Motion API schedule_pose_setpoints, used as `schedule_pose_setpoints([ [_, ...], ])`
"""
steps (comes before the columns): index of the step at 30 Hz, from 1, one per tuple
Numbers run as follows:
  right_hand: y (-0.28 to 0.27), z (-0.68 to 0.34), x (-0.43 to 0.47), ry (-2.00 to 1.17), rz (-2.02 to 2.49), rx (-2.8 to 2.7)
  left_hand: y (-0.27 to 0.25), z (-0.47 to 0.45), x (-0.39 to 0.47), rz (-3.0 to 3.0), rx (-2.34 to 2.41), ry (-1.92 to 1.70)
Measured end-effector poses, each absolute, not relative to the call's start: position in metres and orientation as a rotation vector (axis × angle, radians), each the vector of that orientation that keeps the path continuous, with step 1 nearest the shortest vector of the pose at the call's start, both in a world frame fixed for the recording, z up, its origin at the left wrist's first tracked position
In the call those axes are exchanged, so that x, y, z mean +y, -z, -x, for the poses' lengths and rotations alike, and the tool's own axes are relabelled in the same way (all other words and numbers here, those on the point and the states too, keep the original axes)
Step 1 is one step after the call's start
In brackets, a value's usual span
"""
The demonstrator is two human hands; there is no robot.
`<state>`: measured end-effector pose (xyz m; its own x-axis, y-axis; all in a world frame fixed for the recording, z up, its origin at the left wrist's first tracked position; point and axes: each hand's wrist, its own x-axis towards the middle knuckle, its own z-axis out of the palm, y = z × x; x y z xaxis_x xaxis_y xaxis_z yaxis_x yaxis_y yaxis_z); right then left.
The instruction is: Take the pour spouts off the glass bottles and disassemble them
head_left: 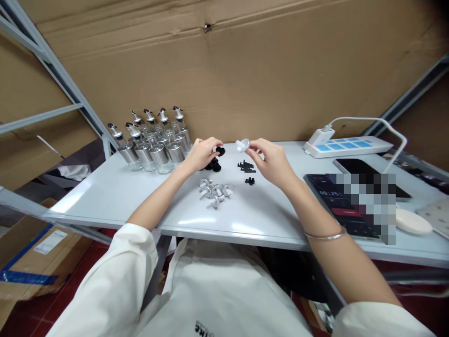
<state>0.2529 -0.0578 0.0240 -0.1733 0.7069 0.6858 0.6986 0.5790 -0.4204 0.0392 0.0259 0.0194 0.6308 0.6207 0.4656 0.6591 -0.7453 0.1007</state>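
Between the fingertips of my left hand point(204, 154) is a small round black stopper point(220, 151), held just above a pile of similar black stoppers point(213, 165). My right hand point(267, 159) pinches a silver pourer cap point(242, 145) by its rim, its pale narrow end pointing left. Nearer me lies a cluster of several silver pourer caps point(214, 191). Below my right hand, small black strip-like parts point(247, 166) lie together, with a little group of tiny black pieces point(249, 181) in front of them.
Several glass and steel bottles point(159, 157), many with pourer tops, stand at the back left. To the right are a power strip point(345, 146), two phones point(342, 206) and a white round charger point(413, 221) with cables. Cardboard point(245, 70) walls the back; metal shelf posts flank the table.
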Motion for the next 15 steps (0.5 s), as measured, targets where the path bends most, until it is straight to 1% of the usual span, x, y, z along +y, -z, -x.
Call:
schedule_pose_setpoints([
  [4,-0.023,-0.255,-0.060,-0.243,1.190,-1.894,-0.015,-0.055,0.044,2.842,-1.046,0.510],
  [8,-0.024,-0.258,-0.063,-0.749,1.164,-1.883,-0.006,-0.060,0.057,2.915,-1.045,0.333],
  [10,-0.025,-0.258,-0.064,-0.910,1.152,-1.908,-0.003,-0.061,0.061,2.941,-1.055,0.303],
  [15,-0.026,-0.253,-0.068,-0.902,1.311,-2.050,-0.002,-0.058,0.061,2.986,-1.046,0.374],
])
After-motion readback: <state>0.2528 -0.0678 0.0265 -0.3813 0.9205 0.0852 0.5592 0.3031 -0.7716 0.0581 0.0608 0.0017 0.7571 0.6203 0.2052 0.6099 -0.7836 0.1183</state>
